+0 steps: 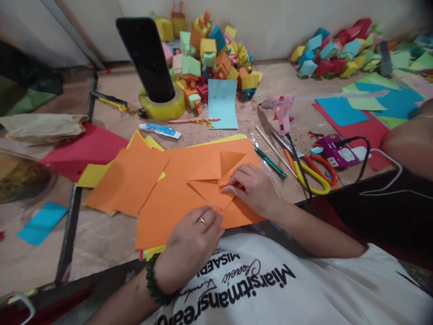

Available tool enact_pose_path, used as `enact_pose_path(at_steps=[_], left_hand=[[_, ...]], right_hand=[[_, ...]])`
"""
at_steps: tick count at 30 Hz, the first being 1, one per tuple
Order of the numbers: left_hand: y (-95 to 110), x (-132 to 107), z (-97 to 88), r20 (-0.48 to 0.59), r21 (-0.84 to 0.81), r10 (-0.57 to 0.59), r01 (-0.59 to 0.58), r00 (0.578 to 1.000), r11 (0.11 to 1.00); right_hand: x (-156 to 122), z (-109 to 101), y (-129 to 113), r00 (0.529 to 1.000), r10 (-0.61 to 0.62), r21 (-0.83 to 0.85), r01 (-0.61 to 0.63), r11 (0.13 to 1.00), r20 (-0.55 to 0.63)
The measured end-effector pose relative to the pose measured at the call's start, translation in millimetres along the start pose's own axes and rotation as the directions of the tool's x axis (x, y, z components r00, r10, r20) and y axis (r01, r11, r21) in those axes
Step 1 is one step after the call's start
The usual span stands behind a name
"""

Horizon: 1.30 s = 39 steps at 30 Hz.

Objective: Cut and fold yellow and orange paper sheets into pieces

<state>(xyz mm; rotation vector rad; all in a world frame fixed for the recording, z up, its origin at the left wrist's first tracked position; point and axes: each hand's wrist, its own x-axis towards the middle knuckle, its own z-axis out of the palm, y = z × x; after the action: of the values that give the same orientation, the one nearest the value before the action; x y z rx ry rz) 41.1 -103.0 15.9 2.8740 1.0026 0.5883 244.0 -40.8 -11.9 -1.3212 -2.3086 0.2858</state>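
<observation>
A partly folded piece of orange paper [207,191] with raised flaps lies on a larger stack of orange sheets [158,225] at the table's front edge. Curled over its right side, my right hand [253,189] pinches a small fold between thumb and fingers. My left hand [196,232], with a ring and a green bead bracelet, has its fingers together on the paper's lower corner; its fingertips are partly hidden. Yellow sheets show beneath the orange stack. More orange sheets [130,176] lie fanned out to the left.
Behind the stack stand a phone [145,58] in a tape roll [162,106], a glue tube [160,131] and folded paper blocks [206,54]. On the right are a pink glue gun [282,113], scissors [314,174], a green pen [270,162] and a purple power adapter [333,151].
</observation>
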Motion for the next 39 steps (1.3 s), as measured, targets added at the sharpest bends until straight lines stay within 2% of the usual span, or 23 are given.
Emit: enact_pose_path(at_steps=[6, 9, 13, 18, 23, 27, 30, 32, 35, 36, 39], left_hand=[[-0.4, -2.8, 3.6, -0.011, 0.001, -0.021, 0.021, 1.000, 1.000], [0.3, -3.7, 4.7, 0.006, -0.010, -0.029, 0.029, 1.000, 1.000], [2.7, -2.0, 2.8, 0.014, -0.017, -0.051, 0.051, 0.999, 0.999], [3.8, 1.2, 0.8, 0.000, 0.003, -0.041, 0.041, 0.999, 0.999], [2.7, 0.8, 2.7, 0.025, 0.004, -0.044, 0.044, 0.999, 0.999], [1.9, -1.5, 2.9, 0.042, 0.006, -0.057, 0.057, 0.997, 0.998], [1.8, -2.0, 2.3, 0.052, 0.004, -0.073, 0.073, 0.996, 0.997], [2.6, -0.6, 2.2, 0.079, -0.006, -0.081, 0.082, 0.994, 0.997], [4.9, 3.5, 2.9, 0.143, -0.009, -0.098, 0.100, 0.985, 0.995], [5.8, 5.0, 3.1, 0.168, -0.009, -0.108, 0.111, 0.980, 0.994], [7.8, 8.5, 2.4, 0.223, -0.007, -0.131, 0.136, 0.966, 0.991]], right_hand=[[0.3, 1.4, -0.5, 1.000, -0.021, -0.049, 0.021, 0.999, -0.003], [1.1, -0.9, -0.6, 1.000, 0.009, -0.027, -0.009, 1.000, -0.001], [0.6, -9.5, -2.5, 0.996, 0.015, 0.086, -0.022, 0.996, 0.085], [-5.7, -13.7, -1.1, 0.991, 0.059, 0.064, -0.067, 0.996, 0.118], [-11.3, -14.2, 20.0, 0.986, 0.157, 0.087, -0.162, 0.983, 0.064], [-12.6, -19.1, 43.4, 0.986, 0.162, 0.155, -0.168, 0.974, 0.048], [-12.3, -25.1, 50.6, 0.986, 0.169, 0.166, -0.168, 0.972, 0.009], [-12.0, -28.1, 43.9, 0.983, 0.167, 0.115, -0.159, 0.981, -0.070], [-12.9, -25.1, 20.9, 0.979, 0.127, 0.000, -0.128, 0.992, -0.162], [-13.6, -21.8, 13.2, 0.984, 0.109, -0.020, -0.113, 0.993, -0.142], [-16.1, -10.7, 3.0, 0.992, 0.121, -0.025, -0.121, 0.992, 0.015]])
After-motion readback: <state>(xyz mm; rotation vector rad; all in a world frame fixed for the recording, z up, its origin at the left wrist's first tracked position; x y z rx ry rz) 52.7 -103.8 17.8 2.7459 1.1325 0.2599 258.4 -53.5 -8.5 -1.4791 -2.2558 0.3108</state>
